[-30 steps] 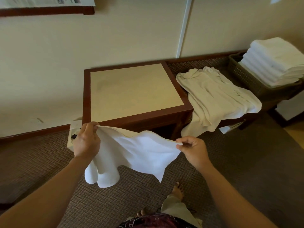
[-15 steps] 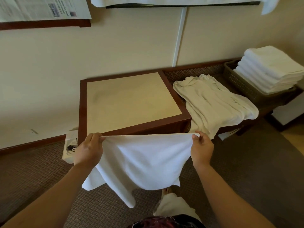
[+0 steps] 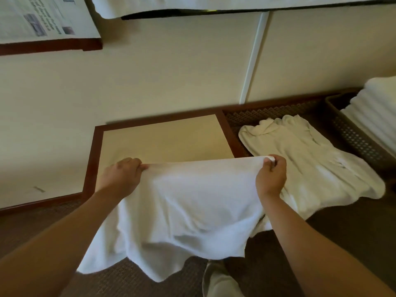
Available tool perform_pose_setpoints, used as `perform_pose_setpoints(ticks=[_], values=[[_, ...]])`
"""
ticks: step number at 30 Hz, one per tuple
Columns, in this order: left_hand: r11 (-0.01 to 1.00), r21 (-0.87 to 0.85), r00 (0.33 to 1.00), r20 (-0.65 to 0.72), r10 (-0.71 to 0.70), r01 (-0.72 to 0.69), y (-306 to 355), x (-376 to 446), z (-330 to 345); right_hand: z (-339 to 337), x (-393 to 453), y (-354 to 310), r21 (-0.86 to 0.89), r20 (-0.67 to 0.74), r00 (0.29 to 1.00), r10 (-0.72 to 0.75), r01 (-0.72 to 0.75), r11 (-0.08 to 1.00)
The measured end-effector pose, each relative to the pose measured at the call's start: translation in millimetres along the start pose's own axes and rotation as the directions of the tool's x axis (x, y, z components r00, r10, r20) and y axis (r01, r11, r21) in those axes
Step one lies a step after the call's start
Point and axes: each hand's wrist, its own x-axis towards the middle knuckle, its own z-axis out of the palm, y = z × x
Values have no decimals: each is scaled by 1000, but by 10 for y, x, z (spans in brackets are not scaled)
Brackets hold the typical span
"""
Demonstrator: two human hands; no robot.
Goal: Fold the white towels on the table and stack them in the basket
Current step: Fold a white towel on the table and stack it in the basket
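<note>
Left hand point(image 3: 120, 179) and right hand point(image 3: 271, 179) pinch a towel point(image 3: 188, 202) taut at its top corners above the desk point(image 3: 162, 140) front edge; its hanging hem may drag the floor.

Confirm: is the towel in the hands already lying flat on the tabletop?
No. The white towel hangs in the air, stretched between the left hand and right hand, its lower edge drooping in front of the table.

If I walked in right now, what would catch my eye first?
First, the white towel stretched wide in front of the person, its top edge pinched by the left hand and the right hand above the near edge of the table. To the right lies a rumpled pile of unfolded towels, and at the far right a basket holds a neat stack.
</note>
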Motion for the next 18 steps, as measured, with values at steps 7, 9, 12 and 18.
perform_pose_setpoints(ticks=[7, 9, 12, 18], values=[[989, 144, 982, 178, -66, 40, -129, 1619, 249, 1252, 1392, 7, -134, 135, 988, -80, 98, 986], [989, 135, 972, 218, -86, 58, -191, 2039, 391, 1631, 1791, 29, -155, 178, 981, -75, 103, 983], [988, 151, 983, 174, -63, 37, -255, 2492, 584, 2082, 2254, 89, -185, 216, 975, -46, 87, 979], [981, 191, 966, 243, -89, 42, -354, 3199, 888, 2816, 2931, 145, -253, 266, 962, -54, 123, 960]])
